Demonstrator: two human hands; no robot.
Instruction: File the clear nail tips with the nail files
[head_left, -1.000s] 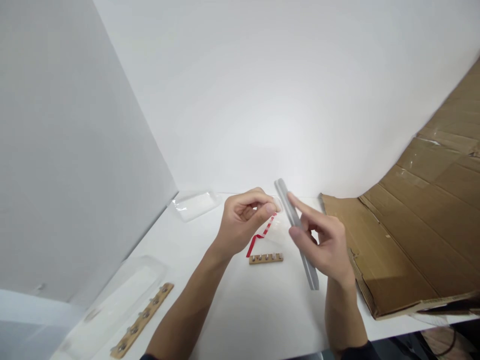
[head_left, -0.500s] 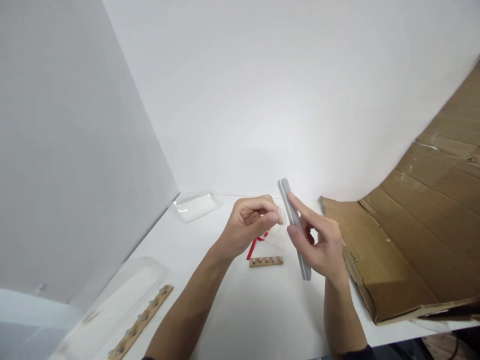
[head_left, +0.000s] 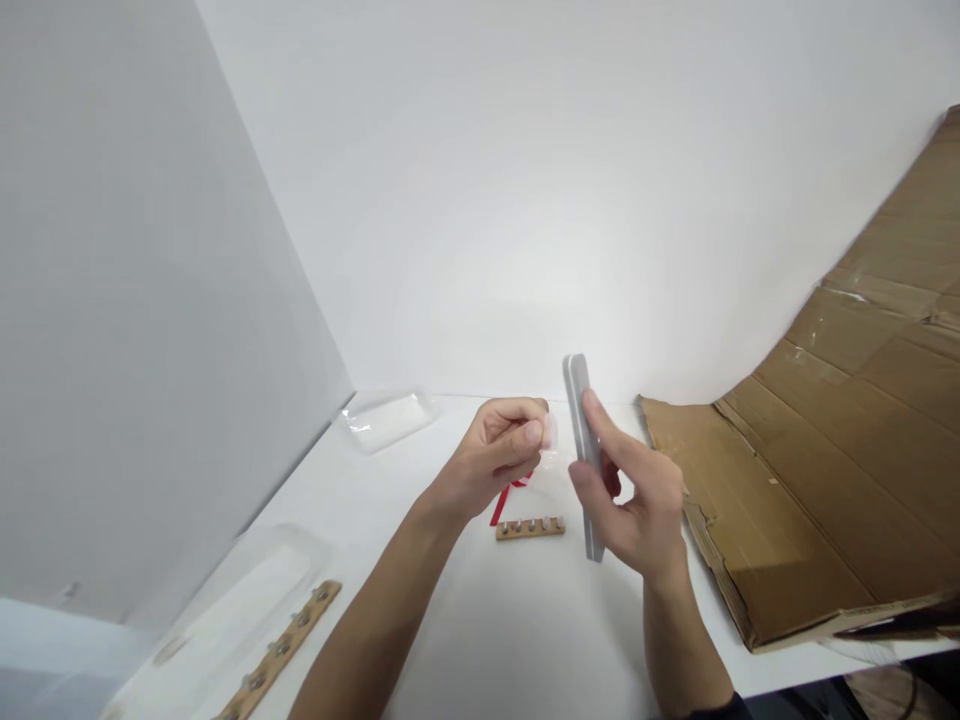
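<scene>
1. Dial: centred between the hands, twelve o'clock towards the far white wall.
2. Grey file [head_left: 577,400], one: in the right hand, raised above the white table [head_left: 495,640], at three o'clock from the left hand. Long, flat, rounded at its upper end, with a pale line along the edge. Upper end just short of twelve, lower end near six.
3. Handling, judged: light, stiff, probably rough-faced and so unlikely to slip. Best held by the flat faces about the middle, ends free.
4. Translucent piece [head_left: 550,432], one, small: at the left fingertips, apart from the file. Judged very light, thin, easily dropped; best pinched at one end.
5. Right hand [head_left: 641,500]: clamped on the file; thumb on the near side, index finger extended along it towards eleven. Forearm rises from five.
6. Left hand [head_left: 499,455]: thumb and index together on the piece, other fingers curled. Forearm comes from seven.
7. Near wooden strip [head_left: 530,534], with a row of small metal fittings: near six. Red band [head_left: 499,507] just beyond it.
8. Second wooden strip [head_left: 300,625], similar: eight.
9. Clear packet [head_left: 386,420]: nine. Cardboard [head_left: 810,500]: three.
</scene>
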